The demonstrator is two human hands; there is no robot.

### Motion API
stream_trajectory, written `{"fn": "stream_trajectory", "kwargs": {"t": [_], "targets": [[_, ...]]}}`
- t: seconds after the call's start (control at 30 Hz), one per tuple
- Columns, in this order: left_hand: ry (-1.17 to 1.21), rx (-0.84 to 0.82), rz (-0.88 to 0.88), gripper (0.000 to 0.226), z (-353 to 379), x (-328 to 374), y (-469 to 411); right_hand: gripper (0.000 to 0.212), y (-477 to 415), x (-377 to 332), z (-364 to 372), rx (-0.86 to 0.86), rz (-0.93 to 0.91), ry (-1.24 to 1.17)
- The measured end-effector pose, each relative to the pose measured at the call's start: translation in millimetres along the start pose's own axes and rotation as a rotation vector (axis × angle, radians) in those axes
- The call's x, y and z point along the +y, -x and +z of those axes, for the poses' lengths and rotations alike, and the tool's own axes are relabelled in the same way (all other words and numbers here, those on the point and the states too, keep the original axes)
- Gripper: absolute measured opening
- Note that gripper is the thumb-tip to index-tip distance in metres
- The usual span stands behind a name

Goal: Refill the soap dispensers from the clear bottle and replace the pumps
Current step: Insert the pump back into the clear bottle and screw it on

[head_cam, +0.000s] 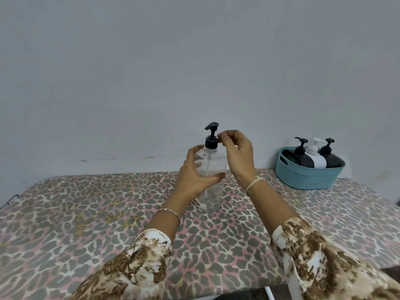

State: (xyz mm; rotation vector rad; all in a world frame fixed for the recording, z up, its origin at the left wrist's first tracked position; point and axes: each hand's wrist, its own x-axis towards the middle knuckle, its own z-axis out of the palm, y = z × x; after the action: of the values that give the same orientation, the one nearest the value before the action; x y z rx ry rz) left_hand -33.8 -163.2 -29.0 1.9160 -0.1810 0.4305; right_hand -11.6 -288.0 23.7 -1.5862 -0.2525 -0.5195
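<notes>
Head view: I am wrapping my left hand [195, 176] round the clear bottle [213, 167], which is standing upright on the table [86, 213]. My right hand [237, 154] is curling its fingertips [221, 135] against the black pump [211, 137] collar; I cannot tell whether they are pinching it. I should be twisting squarely while bracing the bottle.

Tabletop [86, 213] in leopard-print cover, grey and pink spots. Clear bottle [214, 161] with black pump [211, 142] stands on it, between left hand [192, 174] and right hand [238, 154]. Teal basket [303, 176] well right of right hand, by wall.
</notes>
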Motion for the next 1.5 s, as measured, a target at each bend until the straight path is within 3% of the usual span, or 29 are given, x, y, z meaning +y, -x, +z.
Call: {"fn": "stream_trajectory", "kwargs": {"t": [0.13, 0.4, 0.6, 0.87, 1.07, 1.33, 1.5], "targets": [[0.005, 0.004, -0.03, 0.088, 1, -1, -1, 0.023, 4, 0, 6, -0.207, 0.078, -0.054], [-0.006, 0.005, -0.026, 0.087, 0, 0, -1, 0.014, 6, -3, 7, 0.071, -0.019, 0.072], [0.0, 0.002, -0.044, 0.087, 1, 0, -2, 0.026, 9, 4, 9, -0.195, 0.036, 0.036], [0.022, -0.01, -0.05, 0.087, 1, 1, -2, 0.028, 6, -2, 10, -0.026, -0.061, 0.146], [0.006, -0.015, -0.063, 0.092, 0, 0, -3, 0.031, 10, 1, 9, -0.178, -0.032, 0.141], [-0.01, -0.029, -0.069, 0.092, 0, 4, -4, 0.021, 4, -2, 10, -0.056, -0.049, 0.137], [-0.029, -0.02, -0.064, 0.091, 0, 3, -4, 0.024, 7, -1, 7, -0.096, 0.015, 0.067]]}}
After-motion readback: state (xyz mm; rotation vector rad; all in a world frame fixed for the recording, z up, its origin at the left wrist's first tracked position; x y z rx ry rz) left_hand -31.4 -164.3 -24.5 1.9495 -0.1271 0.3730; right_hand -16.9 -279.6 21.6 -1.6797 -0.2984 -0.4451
